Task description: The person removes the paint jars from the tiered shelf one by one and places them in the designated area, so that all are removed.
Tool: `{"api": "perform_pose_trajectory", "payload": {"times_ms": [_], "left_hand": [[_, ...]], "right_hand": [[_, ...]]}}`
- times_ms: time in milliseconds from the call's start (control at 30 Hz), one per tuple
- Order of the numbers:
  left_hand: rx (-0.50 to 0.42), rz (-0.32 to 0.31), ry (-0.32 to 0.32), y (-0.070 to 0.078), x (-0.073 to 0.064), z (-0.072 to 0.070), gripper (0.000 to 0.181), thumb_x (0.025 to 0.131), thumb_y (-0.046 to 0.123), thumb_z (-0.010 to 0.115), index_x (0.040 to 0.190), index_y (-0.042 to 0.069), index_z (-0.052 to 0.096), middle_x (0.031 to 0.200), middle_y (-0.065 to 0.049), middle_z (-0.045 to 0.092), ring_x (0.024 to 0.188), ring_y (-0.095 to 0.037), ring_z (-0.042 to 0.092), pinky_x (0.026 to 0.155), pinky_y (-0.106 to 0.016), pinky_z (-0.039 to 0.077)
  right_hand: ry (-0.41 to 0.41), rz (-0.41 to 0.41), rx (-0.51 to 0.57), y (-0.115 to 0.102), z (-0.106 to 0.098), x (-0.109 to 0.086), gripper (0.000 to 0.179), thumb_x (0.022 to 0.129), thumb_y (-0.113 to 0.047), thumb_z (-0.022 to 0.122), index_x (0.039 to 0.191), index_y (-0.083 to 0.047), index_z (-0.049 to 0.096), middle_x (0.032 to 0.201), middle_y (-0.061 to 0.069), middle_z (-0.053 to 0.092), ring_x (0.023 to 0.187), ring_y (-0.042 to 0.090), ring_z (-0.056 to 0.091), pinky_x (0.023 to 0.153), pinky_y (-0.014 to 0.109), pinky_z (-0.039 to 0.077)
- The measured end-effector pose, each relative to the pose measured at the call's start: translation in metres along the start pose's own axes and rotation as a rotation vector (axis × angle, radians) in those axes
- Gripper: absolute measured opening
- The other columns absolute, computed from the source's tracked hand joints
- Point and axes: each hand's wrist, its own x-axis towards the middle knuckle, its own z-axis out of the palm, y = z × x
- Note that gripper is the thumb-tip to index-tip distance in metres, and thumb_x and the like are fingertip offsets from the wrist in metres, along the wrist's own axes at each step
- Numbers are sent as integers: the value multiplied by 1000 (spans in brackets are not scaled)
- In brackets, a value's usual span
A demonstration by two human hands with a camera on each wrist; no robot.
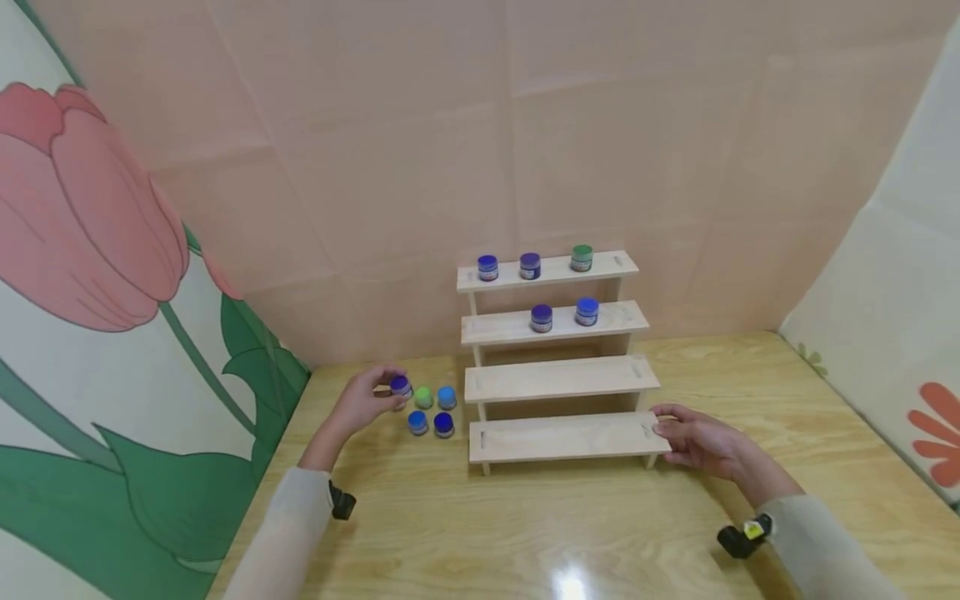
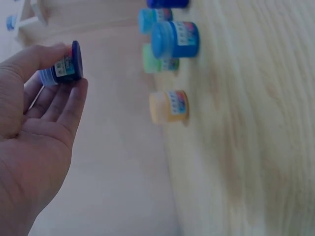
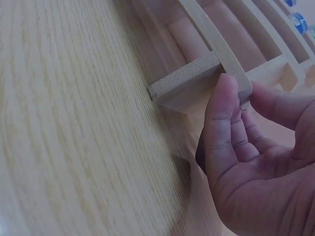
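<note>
Between thumb and fingers my left hand (image 1: 363, 402) pinches a dark blue paint jar (image 2: 68, 65), lifted off the table. Beside it on the table stand a light green jar (image 1: 423, 397), a light blue jar (image 1: 447, 397), a blue jar (image 1: 417, 422) and a dark blue jar (image 1: 444, 425). An orange-yellow jar (image 2: 169, 106) shows in the left wrist view. My right hand (image 1: 701, 442) grips the right end of the lowest board of a four-step wooden rack (image 1: 558, 437), thumb on one side and fingers on the other.
On the rack's top step stand a blue jar (image 1: 487, 267), a purple-blue jar (image 1: 530, 266) and a green jar (image 1: 582, 258). The second step holds a dark purple jar (image 1: 542, 317) and a bright blue jar (image 1: 587, 312). A pinkish cloth wall (image 1: 375, 167) rises behind the table (image 1: 450, 533).
</note>
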Motion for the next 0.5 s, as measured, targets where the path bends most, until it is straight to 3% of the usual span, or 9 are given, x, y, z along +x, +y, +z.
{"api": "perform_pose_trajectory", "payload": {"times_ms": [233,500], "left_hand": [[80,-59,17,-18,-8,-1,45,90,17,79,130,7,63,126,-11,67,121,-34,61,99,-47,55],[89,-83,25,-35,-10,0,43,91,15,78,130,5,63,127,-12,66,122,-35,60,102,-50,52]], "right_hand": [[2,6,-8,2,0,0,24,107,-7,46,118,-27,56,102,-2,72,91,11,70,77,26,61],[25,6,-17,-1,1,-2,24,107,-8,47,117,-27,57,102,-3,72,90,11,70,76,25,61]]}}
